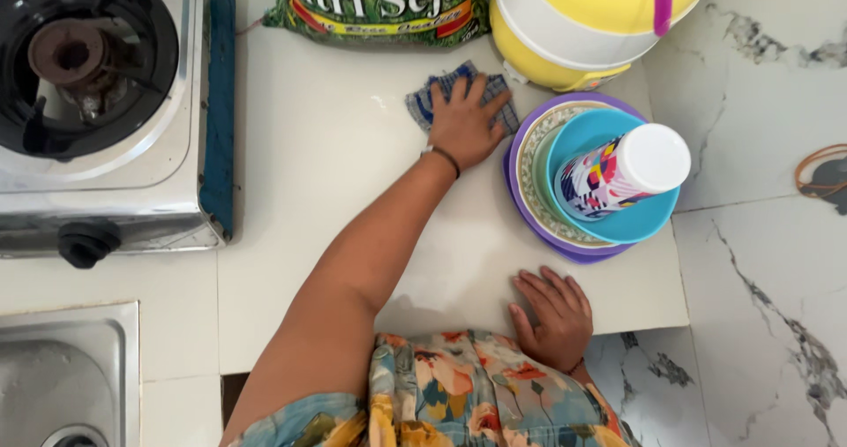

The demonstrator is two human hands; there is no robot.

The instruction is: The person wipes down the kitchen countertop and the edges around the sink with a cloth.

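My left hand [463,125] lies palm down, fingers spread, on a blue checked cloth [423,103] at the back of the white counter [326,173]. A dark band circles that wrist. My right hand [551,316] rests flat on the counter's front edge and holds nothing. Just right of the cloth is a stack of dishes: a purple plate [512,160], a patterned plate [529,169] and a turquoise bowl [582,134]. A multicoloured cup [618,173] with a white base lies in the bowl.
A gas stove [106,103] stands at the left, with a steel sink [62,376] below it. A green printed bag [379,6] and a yellow-and-white lidded container [573,32] sit at the back. Marbled floor tiles [768,262] lie to the right.
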